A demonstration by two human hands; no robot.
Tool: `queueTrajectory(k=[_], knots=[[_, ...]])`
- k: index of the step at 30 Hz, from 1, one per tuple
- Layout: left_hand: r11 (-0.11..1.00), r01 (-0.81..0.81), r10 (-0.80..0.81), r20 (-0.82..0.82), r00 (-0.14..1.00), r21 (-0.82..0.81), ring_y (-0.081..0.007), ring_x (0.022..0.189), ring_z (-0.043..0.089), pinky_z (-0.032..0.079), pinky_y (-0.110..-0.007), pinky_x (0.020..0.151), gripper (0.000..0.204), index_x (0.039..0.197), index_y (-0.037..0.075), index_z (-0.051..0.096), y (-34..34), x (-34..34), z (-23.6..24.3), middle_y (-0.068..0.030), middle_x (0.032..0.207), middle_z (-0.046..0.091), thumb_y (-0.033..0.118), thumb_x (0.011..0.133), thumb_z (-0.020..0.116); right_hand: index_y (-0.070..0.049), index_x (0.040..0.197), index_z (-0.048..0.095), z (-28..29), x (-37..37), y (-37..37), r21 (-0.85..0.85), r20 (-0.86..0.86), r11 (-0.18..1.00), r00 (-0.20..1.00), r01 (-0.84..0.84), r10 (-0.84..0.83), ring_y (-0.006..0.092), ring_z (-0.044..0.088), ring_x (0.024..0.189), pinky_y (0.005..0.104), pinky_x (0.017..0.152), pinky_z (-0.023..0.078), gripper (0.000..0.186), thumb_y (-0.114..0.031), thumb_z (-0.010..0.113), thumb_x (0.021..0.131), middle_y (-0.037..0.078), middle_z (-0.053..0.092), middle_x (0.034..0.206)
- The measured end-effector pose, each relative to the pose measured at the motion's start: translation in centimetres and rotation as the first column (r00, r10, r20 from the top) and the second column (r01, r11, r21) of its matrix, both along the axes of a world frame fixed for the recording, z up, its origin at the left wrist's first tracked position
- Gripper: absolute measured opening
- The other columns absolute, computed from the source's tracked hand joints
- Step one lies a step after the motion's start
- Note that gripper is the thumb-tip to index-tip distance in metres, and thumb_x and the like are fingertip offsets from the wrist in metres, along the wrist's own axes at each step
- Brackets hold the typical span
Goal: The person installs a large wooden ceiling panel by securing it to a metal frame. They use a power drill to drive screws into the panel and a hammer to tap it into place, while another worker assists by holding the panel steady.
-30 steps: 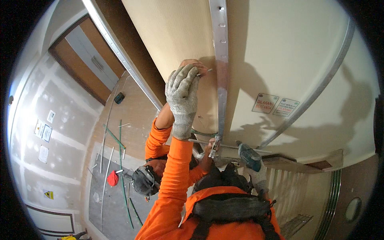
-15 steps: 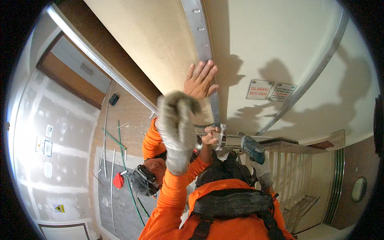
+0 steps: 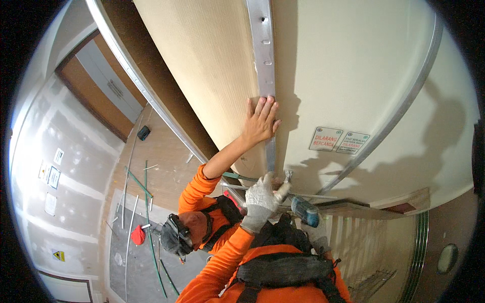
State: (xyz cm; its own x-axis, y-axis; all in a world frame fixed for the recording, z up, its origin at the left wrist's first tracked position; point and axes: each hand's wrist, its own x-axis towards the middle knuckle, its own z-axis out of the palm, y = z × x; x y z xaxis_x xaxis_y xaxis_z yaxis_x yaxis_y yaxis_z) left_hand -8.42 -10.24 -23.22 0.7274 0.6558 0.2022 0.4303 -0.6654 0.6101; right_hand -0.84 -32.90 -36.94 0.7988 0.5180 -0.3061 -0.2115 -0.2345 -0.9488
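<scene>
My left hand (image 3: 260, 199), in a pale knit glove, is low beside the metal strip (image 3: 262, 60), fingers curled on something I cannot make out, close to a metal tool (image 3: 288, 175). My gloved right hand (image 3: 317, 236) holds a cordless drill (image 3: 303, 211) pointed toward the wall. A co-worker's bare hand (image 3: 261, 117) is spread against the strip, at the edge of a tall wood-grain panel (image 3: 199, 65). The co-worker's other hand is mostly hidden behind my left glove.
A co-worker (image 3: 202, 230) in orange crouches at left below me. Long rods (image 3: 151, 227), a red object (image 3: 138, 235) and a dark case (image 3: 143, 133) lie on the floor. A second metal strip (image 3: 409, 101) and signs (image 3: 323, 139) are on the right-hand wall.
My left hand has moved down from high on the panel to the strip's lower end, uncovering the co-worker's hand and forearm. The drill in my right hand has shifted slightly.
</scene>
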Motion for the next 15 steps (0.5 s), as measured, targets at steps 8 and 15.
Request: queueTrajectory(k=[8, 15], knots=[[0.979, 0.177, -0.158, -0.169, 0.973, 0.104, -0.0365, 0.094, 0.065, 0.052, -0.048, 0.082, 0.056, 0.107, 0.007, 0.064, -2.6, 0.7, 0.9, -0.0184, 0.107, 0.06, 0.054, 0.077, 0.069, -0.004, 0.137, 0.048, 2.9, -1.7, 1.4, -0.075, -0.021, 0.993, 0.996, -0.089, 0.088, 0.0218, 0.058, 0.116, 0.0344, 0.102, 0.043, 0.084, -0.007, 0.083, 0.061, 0.008, 0.062, 0.124], [1.0, 0.013, -0.015, 0.153, 0.988, 0.012, -0.0357, 0.084, 0.065, 0.052, -0.043, 0.075, 0.031, 0.106, 0.005, 0.065, 0.2, -1.4, 0.0, -0.0167, 0.096, 0.063, 0.027, 0.083, 0.064, -0.004, 0.136, 0.049, 2.0, -2.1, 1.2, -0.103, 0.082, 0.983, 0.984, -0.149, 0.158, 0.0228, 0.059, 0.112, 0.0351, 0.1, 0.044, 0.082, -0.01, 0.084, 0.062, 0.009, 0.063, 0.123]])
